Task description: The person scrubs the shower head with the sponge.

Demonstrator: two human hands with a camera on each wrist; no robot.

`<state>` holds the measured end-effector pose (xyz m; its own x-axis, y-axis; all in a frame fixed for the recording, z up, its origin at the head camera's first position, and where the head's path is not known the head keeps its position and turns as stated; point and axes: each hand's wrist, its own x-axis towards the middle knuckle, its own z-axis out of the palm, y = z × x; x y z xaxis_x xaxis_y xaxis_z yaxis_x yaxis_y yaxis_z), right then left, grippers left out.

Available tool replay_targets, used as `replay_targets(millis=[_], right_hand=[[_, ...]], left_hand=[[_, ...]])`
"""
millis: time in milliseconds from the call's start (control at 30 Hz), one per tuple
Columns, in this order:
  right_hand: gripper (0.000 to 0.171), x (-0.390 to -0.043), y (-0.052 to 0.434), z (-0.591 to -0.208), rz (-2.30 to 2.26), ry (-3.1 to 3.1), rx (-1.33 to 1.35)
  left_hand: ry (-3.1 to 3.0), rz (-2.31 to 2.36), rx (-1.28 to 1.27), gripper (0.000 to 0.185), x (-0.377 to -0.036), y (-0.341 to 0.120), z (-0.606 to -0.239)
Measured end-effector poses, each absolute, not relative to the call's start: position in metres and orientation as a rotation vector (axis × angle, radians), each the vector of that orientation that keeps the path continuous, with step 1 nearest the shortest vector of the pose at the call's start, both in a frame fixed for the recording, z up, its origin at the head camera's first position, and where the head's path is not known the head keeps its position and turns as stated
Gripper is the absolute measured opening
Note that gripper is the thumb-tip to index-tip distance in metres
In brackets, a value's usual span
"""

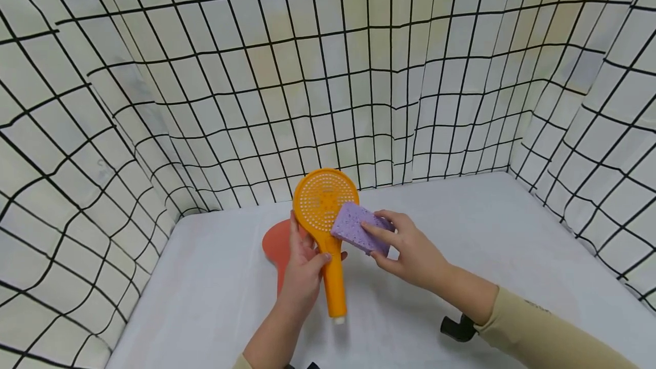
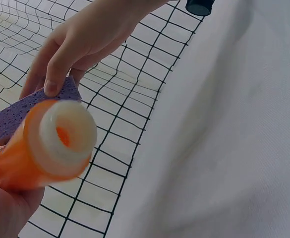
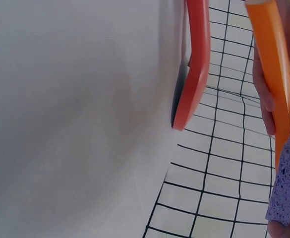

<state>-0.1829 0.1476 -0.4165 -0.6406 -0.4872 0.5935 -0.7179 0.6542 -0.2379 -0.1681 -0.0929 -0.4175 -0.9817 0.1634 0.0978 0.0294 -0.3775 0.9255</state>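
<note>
My left hand point(image 1: 303, 271) grips the handle of an orange shower head point(image 1: 326, 221), held upright with its perforated round face toward me. My right hand point(image 1: 405, 246) pinches a purple sponge point(image 1: 359, 228) and presses its edge against the lower right of that face. The left wrist view looks up the handle's white open end point(image 2: 61, 131), with the purple sponge point(image 2: 21, 115) and my right hand's fingers point(image 2: 60, 64) behind it. In the right wrist view the orange handle point(image 3: 276, 74) and a corner of the purple sponge point(image 3: 287, 186) show at the right edge.
A red-orange paddle-shaped object point(image 1: 277, 245) lies on the white table point(image 1: 512, 232) behind my left hand; its rim point(image 3: 194, 69) is seen edge-on in the right wrist view. Black-gridded white cloth walls point(image 1: 328, 73) enclose the table on three sides. A black strap piece point(image 1: 458, 328) sits at my right wrist.
</note>
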Motion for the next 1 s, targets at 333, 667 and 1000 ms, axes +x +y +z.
replay_targets(millis=[333, 667, 1000], right_hand=[[0.057, -0.185, 0.149, -0.406, 0.710, -2.346, 0.890], [0.056, -0.188, 0.145, -0.403, 0.710, -2.333, 0.876], [0.056, -0.191, 0.143, -0.401, 0.671, -2.349, 0.859]], left_hand=[[1.957, 2.490, -0.063, 0.067, -0.173, -0.089, -0.420], [2.029, 2.464, -0.150, 0.065, -0.170, -0.089, -0.417], [1.923, 2.548, 0.093, 0.078, -0.171, -0.090, -0.413]])
